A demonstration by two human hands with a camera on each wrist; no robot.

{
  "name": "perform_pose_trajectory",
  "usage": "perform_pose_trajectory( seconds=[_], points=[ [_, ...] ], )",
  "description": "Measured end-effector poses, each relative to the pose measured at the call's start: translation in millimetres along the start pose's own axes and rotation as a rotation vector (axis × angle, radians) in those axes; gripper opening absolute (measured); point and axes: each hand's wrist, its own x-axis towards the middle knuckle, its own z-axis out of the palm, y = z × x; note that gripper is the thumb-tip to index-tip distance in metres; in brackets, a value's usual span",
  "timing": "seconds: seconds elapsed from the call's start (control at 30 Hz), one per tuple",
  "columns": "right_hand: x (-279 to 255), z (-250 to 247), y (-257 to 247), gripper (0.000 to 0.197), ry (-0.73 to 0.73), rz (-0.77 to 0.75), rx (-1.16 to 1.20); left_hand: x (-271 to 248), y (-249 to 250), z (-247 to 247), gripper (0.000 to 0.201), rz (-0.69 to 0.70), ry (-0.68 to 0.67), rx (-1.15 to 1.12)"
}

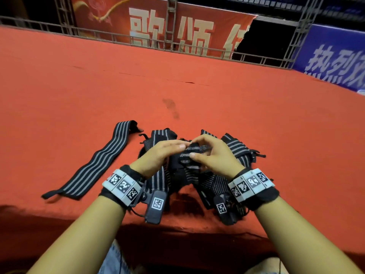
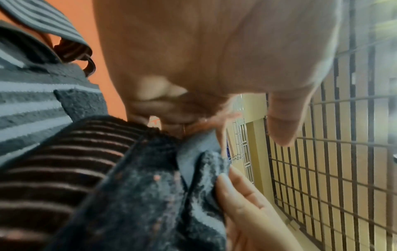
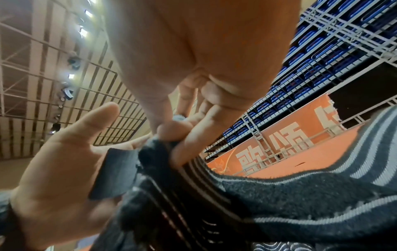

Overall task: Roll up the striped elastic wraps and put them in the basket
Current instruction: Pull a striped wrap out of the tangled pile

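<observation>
- Black, grey-striped elastic wrap (image 1: 189, 155): end pinched between left hand (image 1: 158, 155) and right hand (image 1: 213, 155), above the wrap pile (image 1: 237, 151).
- Long axis trails from the hands toward the person.
- Both hands equally near.
- No basket visible.

Wraps (image 1: 92, 163) black, grey-striped; carpet (image 1: 197, 86) red; banner (image 1: 331, 54) blue.

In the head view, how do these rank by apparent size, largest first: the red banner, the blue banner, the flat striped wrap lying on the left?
1. red banner
2. flat striped wrap and blue banner: these look similar, and the frame cuts the blue banner off, so I do not rank them.
</observation>
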Motion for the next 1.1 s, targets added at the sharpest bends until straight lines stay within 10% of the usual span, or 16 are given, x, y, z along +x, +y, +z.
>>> perform_pose_trajectory(
  seconds=[0.2,0.47,0.63,0.87,1.1],
  points=[
    [-4,3,10,0.006,0.170,0.071,0.163,-9,-21,4,0.086,0.004,-0.089,0.411],
    [-8,-21,29,0.017,0.430,0.110,0.307,-1,-44,-16,0.044,0.061,0.311,0.737],
    [-11,-42,35,0.010,0.420,0.129,0.395,1,-45,-18,0.071,0.049,0.349,0.969],
    [-16,-29,34,0.011,0.354,0.088,0.360,9,-16,46,0.037,0.340,0.307,0.601],
    [-30,-34,33,0.043,0.374,-0.032,0.109,18,3,66,0.008,0.254,0.406,0.262]
  ],
)
